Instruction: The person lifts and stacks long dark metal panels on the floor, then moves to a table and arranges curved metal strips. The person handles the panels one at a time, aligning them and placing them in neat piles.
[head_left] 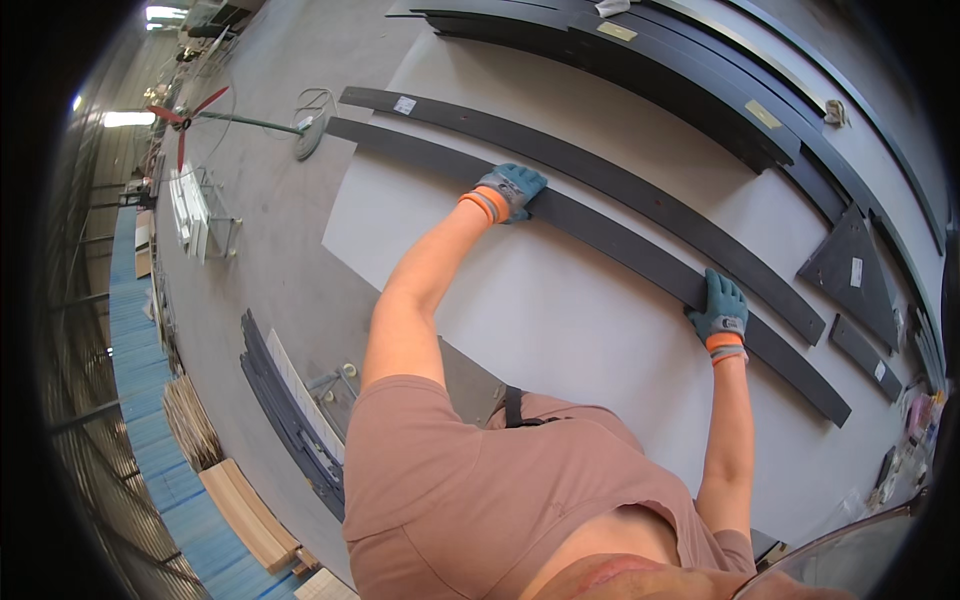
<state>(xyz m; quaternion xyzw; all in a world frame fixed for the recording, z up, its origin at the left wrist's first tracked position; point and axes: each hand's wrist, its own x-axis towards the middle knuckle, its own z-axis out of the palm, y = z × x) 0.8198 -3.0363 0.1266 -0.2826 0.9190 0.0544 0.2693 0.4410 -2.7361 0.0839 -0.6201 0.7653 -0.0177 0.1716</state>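
Note:
A long flat dark grey bar (610,242) lies across the light-coloured tabletop (530,310) in front of me. My left hand (512,192), in a teal and grey work glove with an orange cuff, grips it left of its middle, fingers over its upper face. Further right, my gloved right hand (720,305) is closed over the same bar, fingers pointing to its far edge. Just beyond lies a second dark bar (560,150), with small holes and a white label, apart from the first over most of its length.
Stacked long dark profiles (640,70) fill the table's far side. A triangular dark plate (855,275) and a short labelled bar (865,357) lie at right. On the floor at left are a red-bladed fan (180,120), a rack of pale panels (195,215) and dark profiles (285,410).

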